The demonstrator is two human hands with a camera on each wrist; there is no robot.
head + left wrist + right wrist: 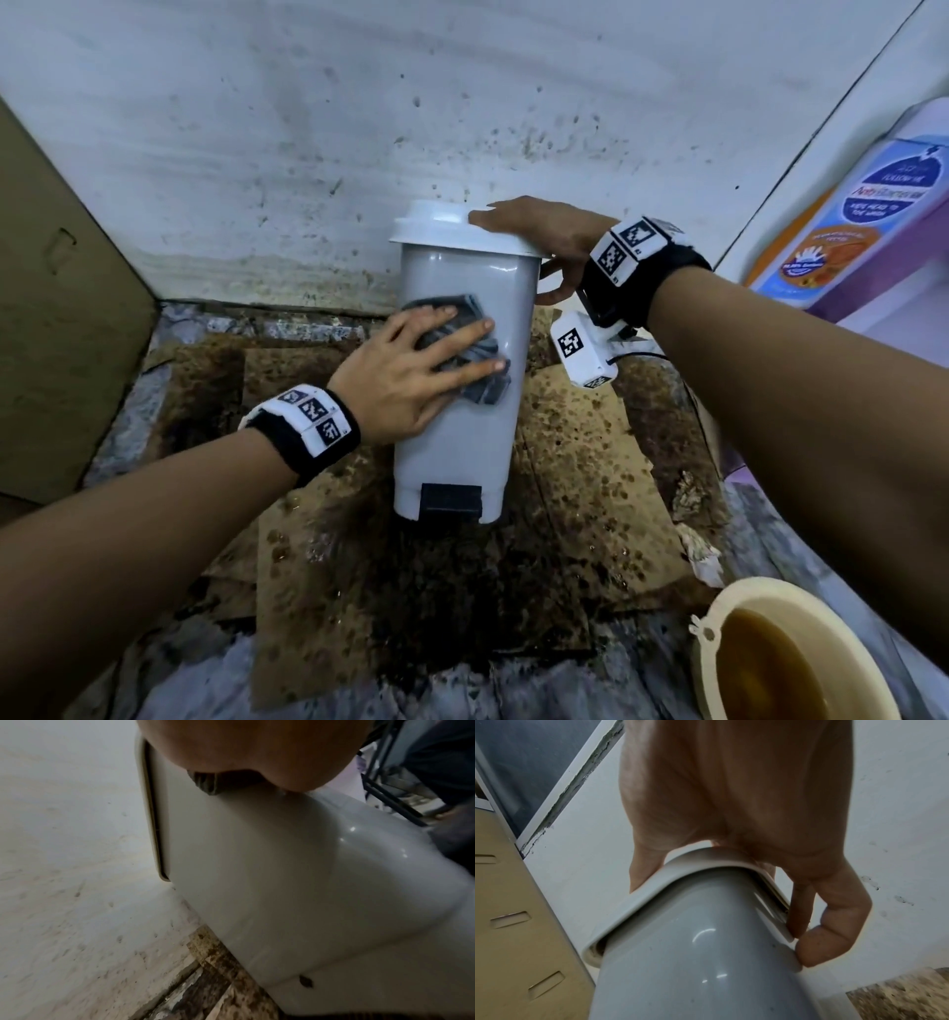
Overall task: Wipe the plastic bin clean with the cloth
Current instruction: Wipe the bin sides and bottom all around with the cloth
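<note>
While standing on stained cardboard by the wall: plastic bin
Left hand: fingers spread flat, pressing cloth to bin front
Right hand: curled over lid rim
Writing: pack print too blurred

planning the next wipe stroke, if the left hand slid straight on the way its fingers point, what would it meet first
The left hand presses the cloth flat on the front of the bin, fingers pointing across it toward its right edge. Straight on lies only bare bin wall, then that edge; beyond it, stained cardboard, though depth is unclear.
</note>
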